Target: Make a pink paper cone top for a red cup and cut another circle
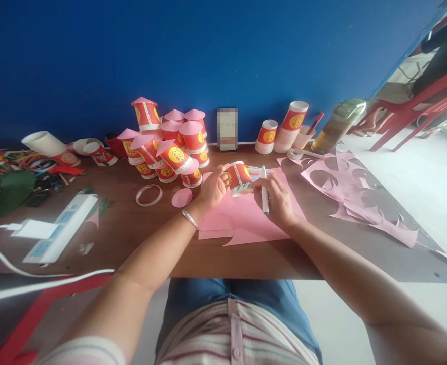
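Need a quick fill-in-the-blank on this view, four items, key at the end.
1. The left hand holds a paper cup above a ____ paper sheet.
2. The right hand holds a slim, pen-like tool whose color is ____.
3. The wall behind the table is ____.
4. In this view, the power strip lies toward the table's ____ end.

Missing words: pink; white; blue; left.

No text legible; emblems (177,154) on red cups (243,171) unclear.

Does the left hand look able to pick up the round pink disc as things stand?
Probably not: the left hand holds a red cup, though nothing covers the pink disc.
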